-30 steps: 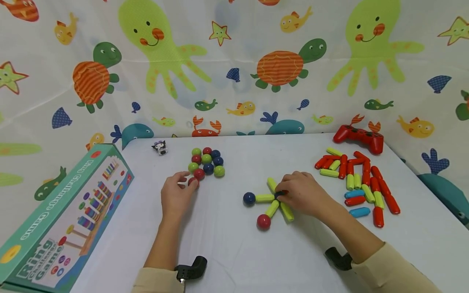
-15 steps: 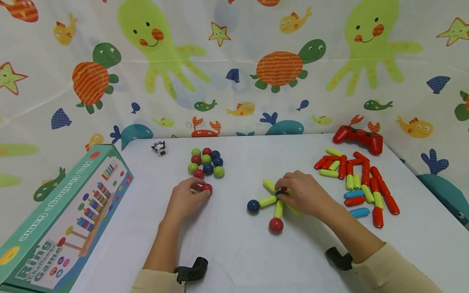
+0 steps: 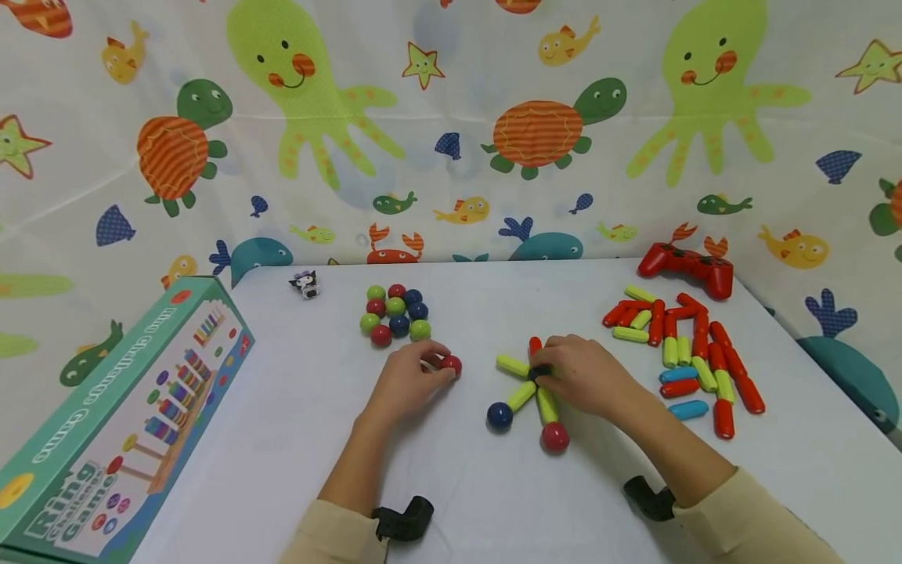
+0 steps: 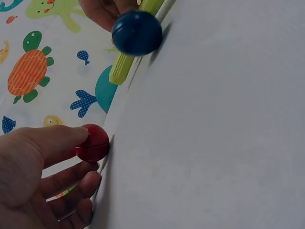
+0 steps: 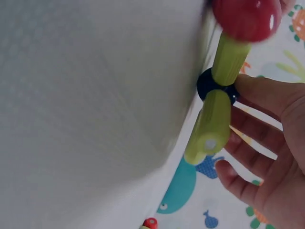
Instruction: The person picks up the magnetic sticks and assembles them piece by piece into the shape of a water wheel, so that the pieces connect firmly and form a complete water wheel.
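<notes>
In the head view my left hand point(image 3: 407, 381) pinches a red ball point(image 3: 452, 366) between thumb and fingers, low over the white table, left of a star-shaped piece of balls and sticks. My right hand point(image 3: 588, 376) pinches that piece by its dark blue centre ball point(image 5: 205, 86), which the fingers partly cover. Several light green sticks point(image 3: 512, 365) and one red stick point(image 3: 535, 345) radiate from it. One green stick ends in a dark blue ball point(image 3: 500, 417), another in a red ball point(image 3: 555, 438). A free stick end point(image 5: 209, 143) faces the right wrist camera.
Loose red, green and blue balls point(image 3: 398, 305) cluster behind my left hand. Red, green and blue sticks point(image 3: 680, 345) lie at the right, before a red game controller point(image 3: 687, 270). A small figurine point(image 3: 306, 284) stands at the back left. A green game box point(image 3: 127, 423) fills the left side.
My left hand has carried the red ball rightward from the ball cluster toward the star-shaped piece. My right hand has turned the piece anticlockwise, and its red stick has come into view.
</notes>
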Motion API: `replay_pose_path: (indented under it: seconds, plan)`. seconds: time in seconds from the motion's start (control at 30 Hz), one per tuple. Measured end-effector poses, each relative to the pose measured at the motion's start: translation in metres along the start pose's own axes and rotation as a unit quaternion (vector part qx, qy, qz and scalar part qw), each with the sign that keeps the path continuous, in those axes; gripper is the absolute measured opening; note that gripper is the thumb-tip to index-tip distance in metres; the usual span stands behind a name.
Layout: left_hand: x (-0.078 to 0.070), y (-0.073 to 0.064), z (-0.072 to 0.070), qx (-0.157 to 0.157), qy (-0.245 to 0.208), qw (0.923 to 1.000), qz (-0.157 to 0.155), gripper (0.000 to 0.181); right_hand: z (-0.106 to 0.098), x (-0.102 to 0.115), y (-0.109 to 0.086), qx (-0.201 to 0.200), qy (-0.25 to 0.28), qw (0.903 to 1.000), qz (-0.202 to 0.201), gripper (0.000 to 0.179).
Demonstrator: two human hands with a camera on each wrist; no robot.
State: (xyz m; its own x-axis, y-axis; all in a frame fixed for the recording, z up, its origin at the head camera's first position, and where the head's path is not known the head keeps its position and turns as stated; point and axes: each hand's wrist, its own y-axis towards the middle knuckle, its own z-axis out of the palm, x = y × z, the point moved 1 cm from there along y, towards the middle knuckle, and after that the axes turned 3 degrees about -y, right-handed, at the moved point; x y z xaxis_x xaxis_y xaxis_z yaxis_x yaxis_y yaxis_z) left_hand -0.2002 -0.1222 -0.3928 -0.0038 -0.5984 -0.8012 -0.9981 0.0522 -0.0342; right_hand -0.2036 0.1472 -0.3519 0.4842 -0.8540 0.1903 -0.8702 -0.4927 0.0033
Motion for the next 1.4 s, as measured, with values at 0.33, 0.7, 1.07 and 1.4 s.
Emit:
replay_pose_path:
  seconds: [0.33, 0.7, 1.07, 1.4]
  plan:
    - [-0.013, 0.003, 0.020, 0.025, -0.006, 0.9995, 0.015, 0.029, -0.001, 0.000, 0.001, 0.020, 0.024, 0.9995, -0.012, 0.023]
    - [-0.018, -0.001, 0.025, 0.064, 0.004, 0.9973, 0.036, 0.027, 0.003, 0.000, 0.002, 0.016, 0.035, 0.9993, -0.005, 0.022]
    - [-0.010, 0.003, 0.005, -0.104, -0.040, 0.9938, 0.001, 0.031, 0.002, 0.000, 0.002, 0.011, 0.052, 0.9986, -0.007, 0.021]
    - [0.008, 0.022, -0.011, -0.141, 0.027, 0.9878, -0.061, 0.051, 0.003, -0.002, 0.001, 0.009, 0.059, 0.9981, -0.013, 0.021]
